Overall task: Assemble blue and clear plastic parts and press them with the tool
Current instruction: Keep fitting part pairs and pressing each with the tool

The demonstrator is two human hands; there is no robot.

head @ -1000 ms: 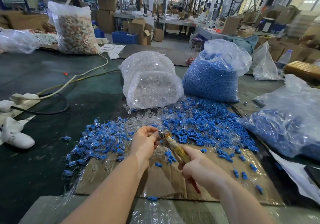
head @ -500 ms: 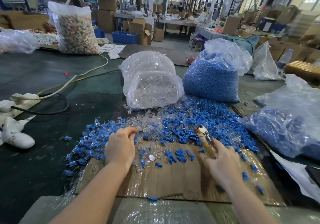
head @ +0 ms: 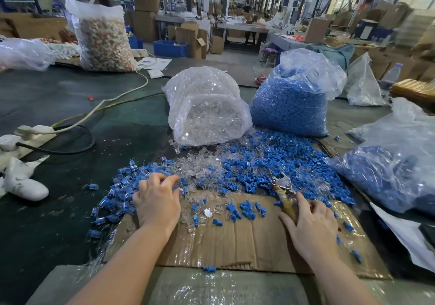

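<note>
Head view, left hand: left hand (head: pixel 157 202) lies palm down at the edge of the heap, fingertips curled among the assembled pieces (head: pixel 117 196); whether it pinches one I cannot tell.
Head view, right hand: right hand (head: pixel 310 224) holds the pressing tool (head: pixel 283 193) by its handle, metal head pointing away.
Loose stock: clear parts (head: pixel 202 163) and blue parts (head: pixel 277 163) spread on the counter (head: pixel 70 175) and the cardboard sheet (head: pixel 235 238).
Handling: parts judged light, stiff, smooth and prone to slip; best pinched across the flat sides with fingertips.
Containers: clear bag (head: pixel 207 109) holds clear parts; blue bag (head: pixel 294 97) holds blue parts; side bag (head: pixel 395 168) at right holds blue pieces.
</note>
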